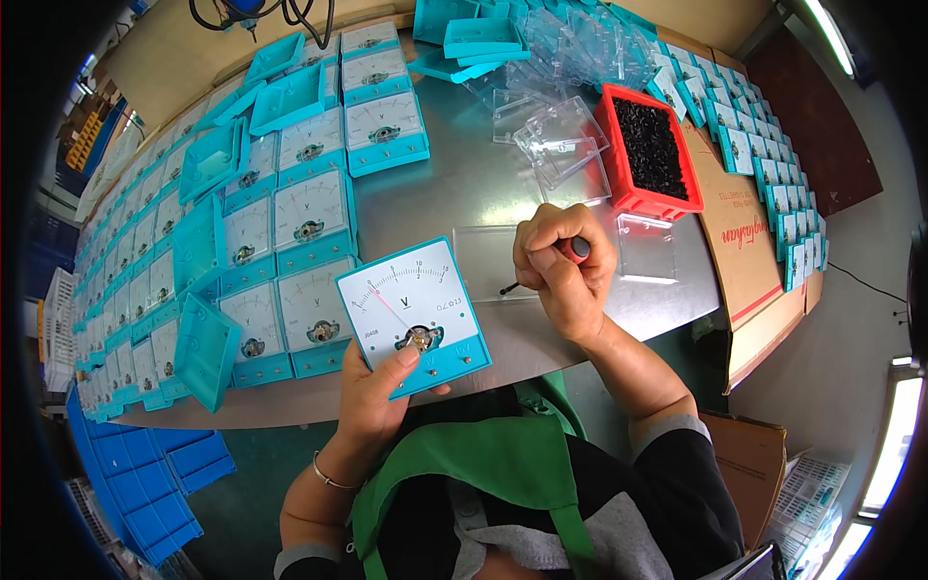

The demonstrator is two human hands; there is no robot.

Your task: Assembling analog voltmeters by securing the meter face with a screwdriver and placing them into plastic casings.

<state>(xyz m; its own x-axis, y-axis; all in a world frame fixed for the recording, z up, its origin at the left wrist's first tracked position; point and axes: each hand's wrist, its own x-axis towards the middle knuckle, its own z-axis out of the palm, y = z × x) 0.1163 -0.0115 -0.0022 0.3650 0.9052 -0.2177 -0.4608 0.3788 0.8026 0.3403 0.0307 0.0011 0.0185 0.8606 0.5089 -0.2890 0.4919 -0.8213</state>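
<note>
Green apron cloth (464, 464) and a dark sleeve (691, 483) lie nearest the view, just below the two hands. Ahead of them, by the near edge of the metal desk (435, 193), the left hand (380, 391) grips a teal-and-white dial meter (411, 290) by its lower left corner, thumb laid over the front beside the bare mechanism, fingers behind. Its slightly longer axis runs away from the body, the top leaning left, and the dial faces up. Off to the right, the right hand (570, 275) is curled closed around what looks like a screwdriver (580, 248), pinching its black-and-red handle between thumb and fingers; the dark tip points left toward the meter but stands apart from it, so the meter lies directly left of the right hand. Beneath that hand a clear cover (478, 253) rests on the desk, with more loose covers (565, 145) beyond it. Past the right hand sits a red bin (611, 145) of small black parts, then cardboard (739, 251) bearing rows of meters. Left of the left hand, further meters (314, 208) and teal housings (211, 353) crowd the desk, and blue crates (145, 474) stand lower down on that side.
</note>
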